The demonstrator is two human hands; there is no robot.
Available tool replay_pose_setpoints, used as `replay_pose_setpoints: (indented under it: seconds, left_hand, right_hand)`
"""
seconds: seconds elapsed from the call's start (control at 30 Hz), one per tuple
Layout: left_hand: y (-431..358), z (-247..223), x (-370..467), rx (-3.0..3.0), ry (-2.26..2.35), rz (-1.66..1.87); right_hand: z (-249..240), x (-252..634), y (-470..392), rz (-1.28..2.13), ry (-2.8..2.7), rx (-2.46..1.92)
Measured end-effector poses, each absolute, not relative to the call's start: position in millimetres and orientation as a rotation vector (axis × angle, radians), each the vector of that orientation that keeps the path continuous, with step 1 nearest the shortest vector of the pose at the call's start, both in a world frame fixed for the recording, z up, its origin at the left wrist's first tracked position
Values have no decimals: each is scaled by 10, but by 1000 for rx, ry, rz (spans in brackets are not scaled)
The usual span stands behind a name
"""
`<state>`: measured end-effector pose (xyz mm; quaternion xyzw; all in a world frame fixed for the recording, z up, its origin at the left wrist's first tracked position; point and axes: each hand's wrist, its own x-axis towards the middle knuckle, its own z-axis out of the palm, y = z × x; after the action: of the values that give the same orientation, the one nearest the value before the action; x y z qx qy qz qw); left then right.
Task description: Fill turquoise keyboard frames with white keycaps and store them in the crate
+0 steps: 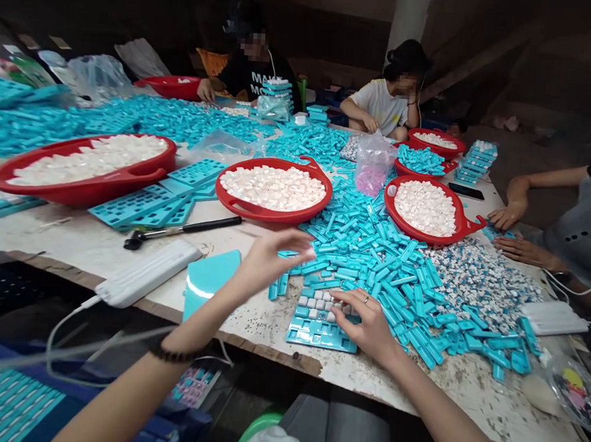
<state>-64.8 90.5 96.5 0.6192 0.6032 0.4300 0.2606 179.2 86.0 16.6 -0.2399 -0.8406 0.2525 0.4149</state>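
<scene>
A teal tray (321, 334) with square slots lies near the table's front edge, its upper rows filled with white caps (319, 304). Over the tray's right side is my right hand (367, 322), thumb and index finger apart at the white pieces, a ring on one finger. My left hand (278, 260) is raised to the upper left of the tray, above the table; its fingers point right towards loose teal pieces (368, 252), and whether it holds anything small is hidden. In front of it lies a red basket of white caps (272, 187).
Two more red baskets stand left (83, 168) and right (421, 209). Small white parts (477, 279) are heaped at right. A black-handled tool (189, 228) and white power strip (147, 272) lie left. Other people sit around the table; one person's hands (520, 228) are at right.
</scene>
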Motion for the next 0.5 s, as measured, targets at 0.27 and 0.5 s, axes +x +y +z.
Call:
replay_pose_setpoints:
  seconds: [0.27, 0.5]
  left_hand:
    - [264, 593, -203, 1406, 1323, 977]
    - [208, 586, -263, 1710, 1469, 840]
  right_hand:
    - [171, 1798, 827, 818, -2178, -481]
    - [137, 1779, 844, 796, -2259, -550]
